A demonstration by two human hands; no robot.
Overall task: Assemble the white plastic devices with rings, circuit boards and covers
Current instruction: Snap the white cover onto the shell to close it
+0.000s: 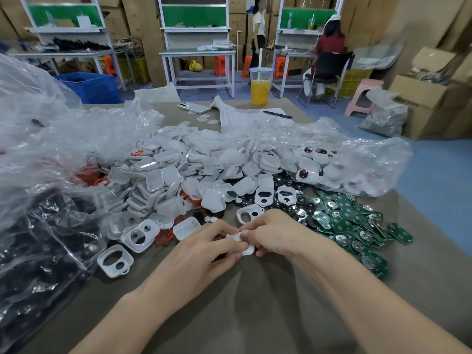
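Both hands meet at the table's middle around one small white plastic device (242, 243). My left hand (204, 247) grips its left side with curled fingers, and my right hand (275, 232) pinches its right side. Most of the device is hidden by my fingers. Behind the hands lies a heap of white covers (194, 169). White frames with two holes (139, 235) lie at the left front. Red rings (163, 236) show among them. Green circuit boards (357, 226) are piled to the right.
Clear plastic bags (51, 139) spread over the left side, one holding black parts (38, 251). A bag of finished devices (339, 164) lies at the right. A cup of yellow drink (260, 88), a phone (194, 107), and a paper with a pen (277, 114) stand at the far edge.
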